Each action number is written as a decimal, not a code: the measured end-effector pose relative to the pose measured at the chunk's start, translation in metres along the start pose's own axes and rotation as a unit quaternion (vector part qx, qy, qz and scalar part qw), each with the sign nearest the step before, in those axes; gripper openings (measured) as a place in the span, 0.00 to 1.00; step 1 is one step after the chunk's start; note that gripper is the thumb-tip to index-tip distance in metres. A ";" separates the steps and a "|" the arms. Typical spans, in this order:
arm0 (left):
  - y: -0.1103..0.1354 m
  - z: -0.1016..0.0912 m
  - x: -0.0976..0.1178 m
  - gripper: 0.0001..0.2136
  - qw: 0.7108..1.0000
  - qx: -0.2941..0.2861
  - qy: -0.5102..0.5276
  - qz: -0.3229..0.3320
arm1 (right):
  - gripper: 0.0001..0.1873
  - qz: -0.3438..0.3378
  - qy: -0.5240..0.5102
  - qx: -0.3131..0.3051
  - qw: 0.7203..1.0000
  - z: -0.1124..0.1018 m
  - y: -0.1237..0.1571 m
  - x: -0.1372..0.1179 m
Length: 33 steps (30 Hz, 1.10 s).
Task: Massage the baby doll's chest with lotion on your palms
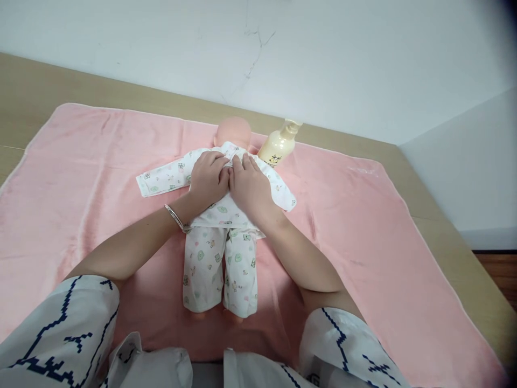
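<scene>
A baby doll (234, 133) lies on the pink blanket, its smooth head at the far end and no face showing. It wears a white printed pajama top (210, 216) and matching pajama pants (204, 264). Both palms rest on the upper part of the top, thumbs close together at its middle. My left hand (208, 177) lies there with fingers stretched toward the doll's neck. Beside it, my right hand (250, 183) is spread flat on the cloth. The sleeves reach out to either side, and the feet peek from under the pants.
A cream pump bottle (279, 143) leans or lies just right of the doll's head. The pink blanket (347, 242) covers most of a wooden surface (440, 237). A white wall (161, 48) runs along the far side, with another wall at the right.
</scene>
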State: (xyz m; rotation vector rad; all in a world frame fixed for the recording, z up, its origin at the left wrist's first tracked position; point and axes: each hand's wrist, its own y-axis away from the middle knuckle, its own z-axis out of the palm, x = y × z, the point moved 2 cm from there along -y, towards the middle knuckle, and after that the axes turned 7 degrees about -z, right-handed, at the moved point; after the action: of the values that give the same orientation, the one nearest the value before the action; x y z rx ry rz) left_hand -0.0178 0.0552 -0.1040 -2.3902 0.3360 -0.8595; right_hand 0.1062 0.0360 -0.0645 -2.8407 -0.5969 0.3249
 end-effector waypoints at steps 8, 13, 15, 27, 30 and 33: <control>-0.003 0.010 -0.005 0.19 0.999 -0.042 -0.012 -0.033 | 0.30 -0.060 -0.049 -0.016 0.997 0.012 -0.020 0.031; -0.003 0.002 -0.001 0.15 0.999 -0.028 -0.013 0.018 | 0.29 -0.065 -0.023 -0.022 0.997 0.007 -0.013 0.020; -0.001 -0.001 0.001 0.13 0.999 -0.015 -0.017 0.027 | 0.28 -0.057 0.000 -0.019 0.998 0.004 -0.007 0.009; 0.002 -0.002 0.006 0.12 0.997 0.020 -0.051 -0.045 | 0.28 0.012 0.001 0.019 1.000 0.004 -0.003 0.008; 0.001 -0.002 0.006 0.13 0.997 -0.001 -0.044 -0.061 | 0.28 0.019 -0.009 0.018 1.000 0.002 -0.005 0.010; -0.001 -0.002 0.006 0.14 0.997 -0.017 -0.034 -0.068 | 0.28 0.024 -0.023 0.019 0.999 0.002 -0.006 0.011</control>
State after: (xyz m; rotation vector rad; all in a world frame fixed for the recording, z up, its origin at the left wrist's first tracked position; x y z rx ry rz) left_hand -0.0148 0.0523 -0.0992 -2.4914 0.1632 -0.8365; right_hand 0.1135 0.0459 -0.0666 -2.8220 -0.5253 0.4070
